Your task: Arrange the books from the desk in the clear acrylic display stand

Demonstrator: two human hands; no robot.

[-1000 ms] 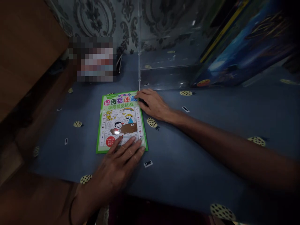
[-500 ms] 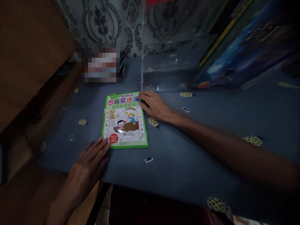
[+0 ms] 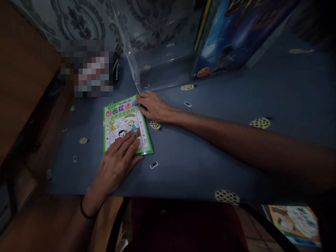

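A thin picture book (image 3: 123,120) with a green border, Chinese lettering and a cartoon drawing lies flat on the blue patterned tablecloth. My left hand (image 3: 118,157), a dark band at its wrist, rests palm down across the lower part of the cover. Its fingers are stretched out and hide part of the drawing. At the book's upper right corner is my right hand (image 3: 153,106), its bent fingers closed over the edge and covering the end of the title.
Behind the book stands a clear plastic holder (image 3: 165,71) with a large blue book (image 3: 231,38) at its right. A blurred-out item (image 3: 91,73) sits by the wall. Brown wood (image 3: 23,70) borders the left side. Below the table's edge, a colourful printed item (image 3: 296,224) shows at lower right.
My left hand has moved from the book's lower left corner onto its cover. My right hand stays at the upper corner. The view has shifted, and the book appears slightly turned.
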